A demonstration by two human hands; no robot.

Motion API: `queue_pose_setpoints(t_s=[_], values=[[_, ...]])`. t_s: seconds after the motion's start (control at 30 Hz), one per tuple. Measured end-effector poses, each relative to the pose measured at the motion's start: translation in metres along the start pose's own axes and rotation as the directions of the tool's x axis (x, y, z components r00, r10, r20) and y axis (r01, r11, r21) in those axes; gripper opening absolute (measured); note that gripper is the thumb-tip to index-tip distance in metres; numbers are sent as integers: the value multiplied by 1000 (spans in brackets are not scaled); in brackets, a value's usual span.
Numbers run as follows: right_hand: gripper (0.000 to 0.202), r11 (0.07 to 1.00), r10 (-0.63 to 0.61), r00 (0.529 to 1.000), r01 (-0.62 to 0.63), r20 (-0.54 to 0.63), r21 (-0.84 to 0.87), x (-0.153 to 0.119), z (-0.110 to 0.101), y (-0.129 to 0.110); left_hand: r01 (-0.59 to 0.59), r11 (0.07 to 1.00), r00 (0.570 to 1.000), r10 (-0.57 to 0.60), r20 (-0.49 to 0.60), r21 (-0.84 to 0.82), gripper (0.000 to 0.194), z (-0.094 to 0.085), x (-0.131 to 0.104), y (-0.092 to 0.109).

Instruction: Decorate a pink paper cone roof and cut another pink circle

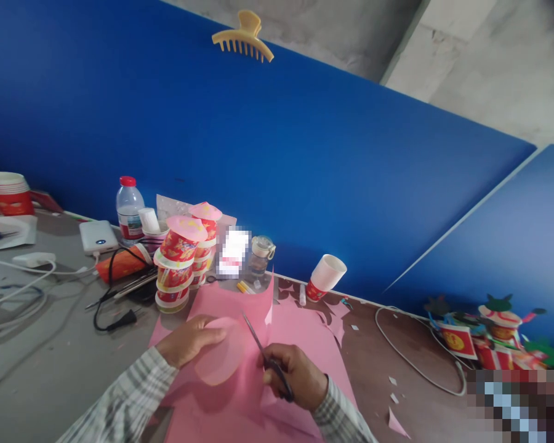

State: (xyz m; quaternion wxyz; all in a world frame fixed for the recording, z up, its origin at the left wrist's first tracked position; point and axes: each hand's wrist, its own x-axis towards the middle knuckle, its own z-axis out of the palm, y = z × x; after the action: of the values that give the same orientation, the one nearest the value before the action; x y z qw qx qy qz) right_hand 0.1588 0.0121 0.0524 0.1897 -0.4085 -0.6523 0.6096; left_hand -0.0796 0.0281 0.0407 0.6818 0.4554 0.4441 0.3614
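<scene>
My left hand [189,339] pinches a rounded piece of pink paper [221,357] between thumb and fingers, held above larger pink sheets [314,344]. In my right hand [293,374] is a pair of scissors [257,337], fingers around the dark handles. The blades point up and left, close to the right edge of the rounded piece; whether they touch it I cannot tell. Just beyond my left hand stand stacked red paper cups [174,277] topped with a pink paper cone [187,228]. A second such stack [204,246] rises behind it.
Left lie a power bank [98,237], a plug with black cable [122,321] and a water bottle [130,209]. Behind the paper stand a lidded jar [260,255], a glue stick [303,295] and white cups [327,274]. Paper scraps and a white cable [420,369] lie right. A blue partition [281,154] closes the back.
</scene>
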Motion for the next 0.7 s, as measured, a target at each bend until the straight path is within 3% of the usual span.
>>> queue_pose_setpoints(t_s=[0.23, 0.43, 0.7], values=[[44, 992, -112, 951, 122, -288, 14, 7, -13, -8, -80, 988, 992, 66, -104, -132, 48, 3, 7, -11], [35, 996, -77, 945, 86, -318, 14, 1, -36, -8, -103, 959, 976, 47, -212, -265, 53, 12, 10, -11], [33, 996, -84, 888, 95, -452, 0, -24, -69, -16, -98, 908, 947, -41, -319, -408, 59, 19, 14, -11]])
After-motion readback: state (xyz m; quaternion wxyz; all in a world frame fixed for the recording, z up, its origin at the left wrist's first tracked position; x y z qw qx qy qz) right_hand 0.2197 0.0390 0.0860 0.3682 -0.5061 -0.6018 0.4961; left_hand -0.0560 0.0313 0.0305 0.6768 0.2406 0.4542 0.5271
